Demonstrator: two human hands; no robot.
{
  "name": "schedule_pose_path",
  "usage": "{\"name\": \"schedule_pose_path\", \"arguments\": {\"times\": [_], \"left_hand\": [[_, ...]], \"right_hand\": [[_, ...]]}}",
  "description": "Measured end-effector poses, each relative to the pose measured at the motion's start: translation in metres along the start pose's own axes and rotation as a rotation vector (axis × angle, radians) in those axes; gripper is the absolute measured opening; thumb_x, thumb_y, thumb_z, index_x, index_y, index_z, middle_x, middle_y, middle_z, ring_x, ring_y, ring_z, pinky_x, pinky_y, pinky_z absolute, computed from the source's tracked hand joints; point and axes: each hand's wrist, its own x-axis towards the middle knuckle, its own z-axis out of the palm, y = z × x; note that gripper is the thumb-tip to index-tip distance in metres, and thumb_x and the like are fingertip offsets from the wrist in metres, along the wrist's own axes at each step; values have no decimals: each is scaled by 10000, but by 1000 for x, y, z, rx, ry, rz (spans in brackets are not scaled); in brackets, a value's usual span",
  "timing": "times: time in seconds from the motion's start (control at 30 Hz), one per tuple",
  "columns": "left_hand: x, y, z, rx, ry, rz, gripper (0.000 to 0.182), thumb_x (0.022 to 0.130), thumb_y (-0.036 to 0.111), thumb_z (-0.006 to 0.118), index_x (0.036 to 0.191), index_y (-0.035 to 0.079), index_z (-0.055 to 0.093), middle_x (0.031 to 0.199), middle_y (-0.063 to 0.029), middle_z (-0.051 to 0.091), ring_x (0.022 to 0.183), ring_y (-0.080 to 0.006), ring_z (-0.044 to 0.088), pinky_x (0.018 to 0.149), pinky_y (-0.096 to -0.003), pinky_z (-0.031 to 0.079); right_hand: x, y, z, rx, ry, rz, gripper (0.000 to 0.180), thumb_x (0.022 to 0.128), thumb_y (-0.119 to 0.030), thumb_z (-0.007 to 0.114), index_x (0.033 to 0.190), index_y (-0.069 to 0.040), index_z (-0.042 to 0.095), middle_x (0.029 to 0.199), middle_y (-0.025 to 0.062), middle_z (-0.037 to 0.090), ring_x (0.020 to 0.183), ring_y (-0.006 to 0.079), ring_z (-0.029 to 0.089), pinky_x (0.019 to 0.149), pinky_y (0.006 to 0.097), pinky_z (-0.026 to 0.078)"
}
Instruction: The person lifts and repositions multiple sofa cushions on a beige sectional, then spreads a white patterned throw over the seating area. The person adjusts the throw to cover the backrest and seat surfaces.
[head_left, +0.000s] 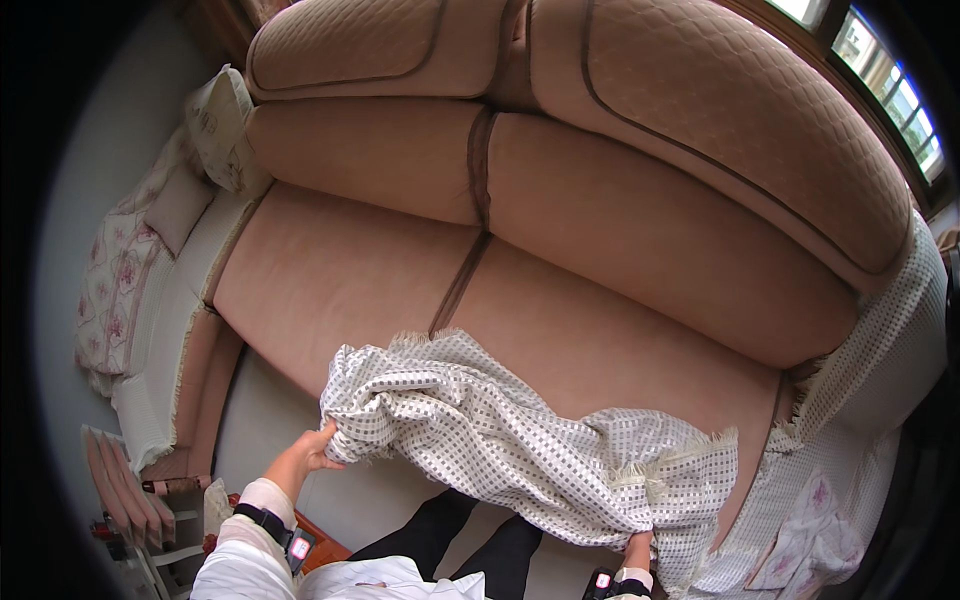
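Note:
A fringed white sofa cover (487, 420) with small grey checks lies bunched along the front of a pinkish-brown sofa (615, 315). My left hand (313, 448) grips its left end, thumb on top and fingers partly hidden by the cloth. At the lower right, my right hand (638, 550) holds the cover's front edge; most of its fingers are hidden in the folds. Between my hands the cloth sags in loose creases, and its far part rests on the seat cushions. Some of the right end hangs down past my right hand.
A left sofa section (201, 360) bears pale covers, a floral cloth (120, 292) and a cushion (219, 127). Similar checked cloth drapes the right arm (870, 390), with a floral cloth (810, 540) below. Stacked folding stools (127, 487) stand at lower left, near an orange-brown wooden piece (324, 541).

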Motion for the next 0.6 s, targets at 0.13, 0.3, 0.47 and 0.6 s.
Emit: {"name": "schedule_pose_path", "arguments": {"times": [0.13,0.3,0.47,0.6], "left_hand": [[-2,-11,18,26,-322,-142,504,843,395,414,1205,52,340,1141,-139,474,1003,-321,485,822,-565,374],[-29,5,52,-61,-428,119,406,848,313,445,1162,57,411,1113,-94,506,996,-232,505,849,-416,417],[-78,117,39,-529,-441,694,345,832,246,473,1109,41,454,1059,-89,533,949,-213,525,818,-366,436],[-143,208,-1,-740,-367,1027,366,832,263,465,1124,43,443,1082,-79,505,980,-219,490,846,-372,397]], "right_hand": [[-30,-8,35,125,-118,-119,356,829,-259,409,1091,-30,483,1076,120,528,955,227,526,814,392,439],[-97,-42,96,319,-255,-265,425,849,-338,367,1145,-41,440,1161,111,466,1031,247,473,877,404,399],[-188,-134,127,241,-435,-583,463,844,-360,356,1173,-38,408,1175,105,452,1061,246,443,893,398,380],[-266,-214,141,190,-730,-866,441,840,-338,379,1163,-39,417,1153,87,472,1058,223,444,908,373,355]]}}
